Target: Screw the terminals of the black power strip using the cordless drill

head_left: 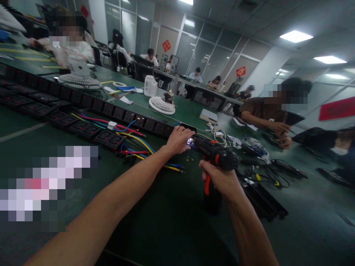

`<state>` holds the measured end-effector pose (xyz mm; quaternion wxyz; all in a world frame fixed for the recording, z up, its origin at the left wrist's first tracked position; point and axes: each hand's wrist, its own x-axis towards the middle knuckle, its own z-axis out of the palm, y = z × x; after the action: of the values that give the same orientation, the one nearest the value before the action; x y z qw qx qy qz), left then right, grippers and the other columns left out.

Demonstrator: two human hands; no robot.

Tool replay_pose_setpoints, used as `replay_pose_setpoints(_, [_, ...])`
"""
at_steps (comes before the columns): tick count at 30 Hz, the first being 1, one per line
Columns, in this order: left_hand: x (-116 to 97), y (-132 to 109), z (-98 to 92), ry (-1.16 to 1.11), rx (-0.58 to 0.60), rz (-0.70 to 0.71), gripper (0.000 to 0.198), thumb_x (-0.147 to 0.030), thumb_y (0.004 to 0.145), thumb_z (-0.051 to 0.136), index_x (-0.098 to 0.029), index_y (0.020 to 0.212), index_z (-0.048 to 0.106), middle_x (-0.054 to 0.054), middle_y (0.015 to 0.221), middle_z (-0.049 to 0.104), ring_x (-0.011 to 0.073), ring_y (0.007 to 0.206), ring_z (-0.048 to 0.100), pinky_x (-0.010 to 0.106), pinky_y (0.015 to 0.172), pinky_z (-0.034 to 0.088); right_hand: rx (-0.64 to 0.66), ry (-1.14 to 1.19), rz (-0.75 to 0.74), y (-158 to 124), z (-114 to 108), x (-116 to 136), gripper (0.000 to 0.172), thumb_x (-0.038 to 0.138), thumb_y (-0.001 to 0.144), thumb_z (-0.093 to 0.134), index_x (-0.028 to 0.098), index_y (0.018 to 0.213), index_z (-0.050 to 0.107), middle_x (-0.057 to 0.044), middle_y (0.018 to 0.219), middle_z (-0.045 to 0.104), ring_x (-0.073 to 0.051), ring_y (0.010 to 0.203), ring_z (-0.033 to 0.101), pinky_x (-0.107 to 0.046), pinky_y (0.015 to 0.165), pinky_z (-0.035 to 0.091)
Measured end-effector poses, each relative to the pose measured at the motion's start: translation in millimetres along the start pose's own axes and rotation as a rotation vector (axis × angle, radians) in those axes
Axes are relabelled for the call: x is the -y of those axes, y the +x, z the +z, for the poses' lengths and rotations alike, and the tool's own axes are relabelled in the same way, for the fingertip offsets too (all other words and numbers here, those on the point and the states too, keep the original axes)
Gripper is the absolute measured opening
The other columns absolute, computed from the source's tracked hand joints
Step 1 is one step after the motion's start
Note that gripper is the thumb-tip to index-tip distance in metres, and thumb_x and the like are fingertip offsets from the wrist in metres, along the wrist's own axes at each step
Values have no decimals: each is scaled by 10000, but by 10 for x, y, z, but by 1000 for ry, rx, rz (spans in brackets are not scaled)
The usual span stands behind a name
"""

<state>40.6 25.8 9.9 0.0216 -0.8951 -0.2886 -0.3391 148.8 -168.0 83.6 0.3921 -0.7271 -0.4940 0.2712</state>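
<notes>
My right hand [219,176] is wrapped around the grip of a black and orange cordless drill [212,150]. The drill points left, its lit tip close to the fingers of my left hand [179,140]. That hand is closed over the near right end of a long black power strip [145,123] with a row of sockets; what lies under its fingers is hidden. A second black socket strip [83,127] runs alongside it. From its end come loose blue, red and yellow-green wires [146,145], some with metal lugs, lying below my left wrist.
Small screws [189,159] lie under the drill. Black metal channels [262,199] and tangled cables [273,171] are at right. White fan parts [162,105] and a white container [150,86] stand beyond the strip. A co-worker [266,111] handles something across the table.
</notes>
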Motion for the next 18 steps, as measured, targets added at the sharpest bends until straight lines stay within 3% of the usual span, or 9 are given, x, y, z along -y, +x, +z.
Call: replay_pose_setpoints(18, [9,-2,16,19,-7,6,710,-313,798,838,-205,1442,558,77,1375,662,297,1231,546,458,1120,343,13,-22,-18,5,-4,-38,272,326,817,662,213,578,600,-19,529,601,-139,491,527,-301,524,439])
